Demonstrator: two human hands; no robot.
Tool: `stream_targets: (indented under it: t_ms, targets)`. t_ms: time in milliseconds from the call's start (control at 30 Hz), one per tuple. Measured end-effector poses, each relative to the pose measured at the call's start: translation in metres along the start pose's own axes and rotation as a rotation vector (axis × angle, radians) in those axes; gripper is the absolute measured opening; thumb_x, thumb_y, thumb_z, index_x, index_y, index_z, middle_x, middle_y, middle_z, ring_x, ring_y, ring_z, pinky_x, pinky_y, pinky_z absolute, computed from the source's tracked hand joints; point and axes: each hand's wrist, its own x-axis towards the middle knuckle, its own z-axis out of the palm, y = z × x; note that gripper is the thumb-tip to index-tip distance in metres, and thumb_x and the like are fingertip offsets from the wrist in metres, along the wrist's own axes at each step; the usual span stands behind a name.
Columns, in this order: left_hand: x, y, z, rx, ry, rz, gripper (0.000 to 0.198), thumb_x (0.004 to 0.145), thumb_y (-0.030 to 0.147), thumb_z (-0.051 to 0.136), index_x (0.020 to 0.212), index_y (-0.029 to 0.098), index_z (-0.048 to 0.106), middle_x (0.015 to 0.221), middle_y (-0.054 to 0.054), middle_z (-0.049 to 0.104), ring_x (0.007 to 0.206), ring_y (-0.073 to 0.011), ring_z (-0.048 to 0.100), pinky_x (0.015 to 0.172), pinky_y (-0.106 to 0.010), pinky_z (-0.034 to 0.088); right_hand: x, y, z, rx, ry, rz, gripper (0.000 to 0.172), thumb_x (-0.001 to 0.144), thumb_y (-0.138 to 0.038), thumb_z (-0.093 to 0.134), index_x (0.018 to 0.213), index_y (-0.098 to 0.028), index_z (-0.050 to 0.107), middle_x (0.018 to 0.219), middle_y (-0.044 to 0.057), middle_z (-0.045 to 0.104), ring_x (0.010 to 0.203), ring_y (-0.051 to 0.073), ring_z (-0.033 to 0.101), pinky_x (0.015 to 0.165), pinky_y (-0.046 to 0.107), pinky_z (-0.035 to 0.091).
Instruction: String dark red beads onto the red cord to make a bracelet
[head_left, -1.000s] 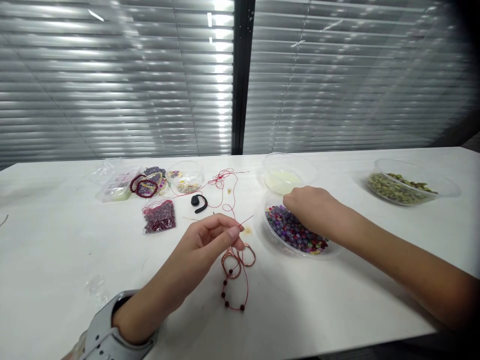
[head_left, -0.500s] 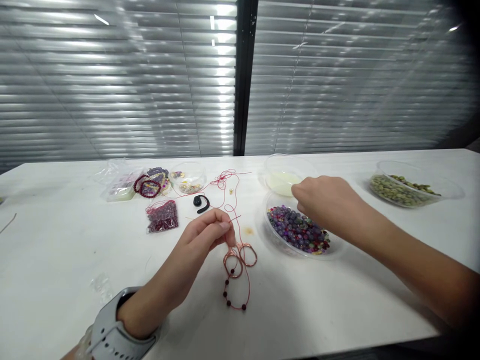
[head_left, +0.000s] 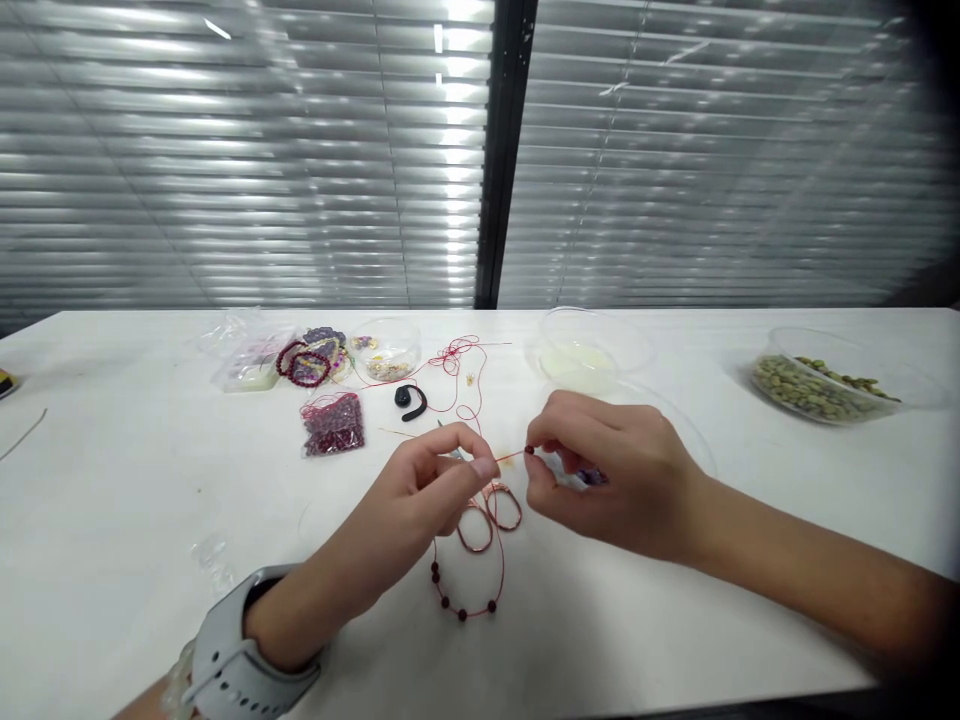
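Red string (head_left: 511,456) is pinched in L hand (head_left: 420,490), its end at a dark bead (head_left: 529,450) that R hand (head_left: 619,475) pinches btwn thumb & finger. Scissors (head_left: 477,550) lie just by L hand.

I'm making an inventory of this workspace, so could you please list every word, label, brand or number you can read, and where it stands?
No text can be read anywhere.
Pinkish marks on the clear packet: too small and blurred to tell whether they are print.
Bag of dark red beads: no legible lettering.
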Motion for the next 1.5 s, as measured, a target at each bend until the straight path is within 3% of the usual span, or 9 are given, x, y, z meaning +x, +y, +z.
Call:
stream_targets:
  t_ms: [233,667,900,1067,1167,1300,1500]
  targets:
    - [0.001,-0.001,0.000,-0.007,0.007,0.049,0.020,0.085,0.030,0.055,0.069,0.019,0.053,0.049,0.008,0.035,0.047,-0.0069,0.024,0.046,-0.021,0.022,0.000,-0.004,-0.001,0.372,-0.044,0.160,0.012,0.071,-0.007,0.055,0.072,-0.019,0.050,0.059,-0.007,0.050,0.046,0.004,0.043,0.042,0.015,0.036]
    - [-0.002,-0.002,-0.003,-0.214,-0.013,0.078,0.015,0.079,0.018,0.055,0.064,0.018,0.052,0.050,0.008,0.030,0.047,-0.0064,0.024,0.047,-0.019,0.024,0.001,-0.005,0.000,0.388,-0.058,0.192,0.013,0.070,-0.006,0.054,0.072,-0.019,0.050,0.056,-0.008,0.051,0.044,0.003,0.045,0.042,0.014,0.037]
    - [-0.002,-0.003,-0.005,-0.189,0.015,0.088,0.015,0.081,0.019,0.055,0.066,0.018,0.053,0.052,0.008,0.030,0.048,-0.0065,0.023,0.047,-0.020,0.022,0.000,-0.003,0.001,0.509,-0.079,0.211,0.017,0.073,-0.003,0.054,0.077,-0.019,0.053,0.057,-0.009,0.050,0.045,0.003,0.046,0.044,0.014,0.039]
    - [-0.002,-0.002,-0.004,-0.166,0.032,0.101,0.018,0.082,0.020,0.056,0.065,0.018,0.051,0.052,0.008,0.028,0.048,-0.0065,0.024,0.047,-0.019,0.022,0.006,0.001,-0.004,0.888,-0.248,0.509,0.003,0.086,-0.019,0.053,0.087,-0.019,0.056,0.057,-0.007,0.051,0.045,0.004,0.051,0.041,0.015,0.040]
    - [-0.002,-0.002,-0.003,-0.157,0.032,0.128,0.019,0.083,0.023,0.058,0.067,0.018,0.052,0.051,0.008,0.028,0.047,-0.0061,0.025,0.045,-0.017,0.024,0.009,0.002,-0.007,1.107,-0.327,0.674,0.006,0.086,-0.024,0.058,0.086,-0.018,0.059,0.061,-0.005,0.056,0.044,0.004,0.053,0.040,0.015,0.038]
    - [-0.002,-0.005,-0.002,-0.166,0.021,0.186,0.016,0.084,0.027,0.061,0.071,0.019,0.057,0.051,0.008,0.033,0.047,-0.0054,0.030,0.044,-0.015,0.028,0.010,0.003,-0.007,1.291,-0.378,0.767,0.006,0.083,-0.025,0.063,0.084,-0.019,0.062,0.070,-0.003,0.064,0.045,0.002,0.054,0.041,0.014,0.038]
    - [-0.003,-0.007,-0.003,-0.162,0.036,0.231,0.016,0.084,0.028,0.063,0.072,0.019,0.059,0.051,0.008,0.040,0.048,-0.0039,0.036,0.046,-0.012,0.034,0.010,0.005,-0.006,1.383,-0.359,0.807,0.003,0.082,-0.023,0.066,0.082,-0.020,0.065,0.070,-0.004,0.065,0.046,0.001,0.055,0.043,0.013,0.037]
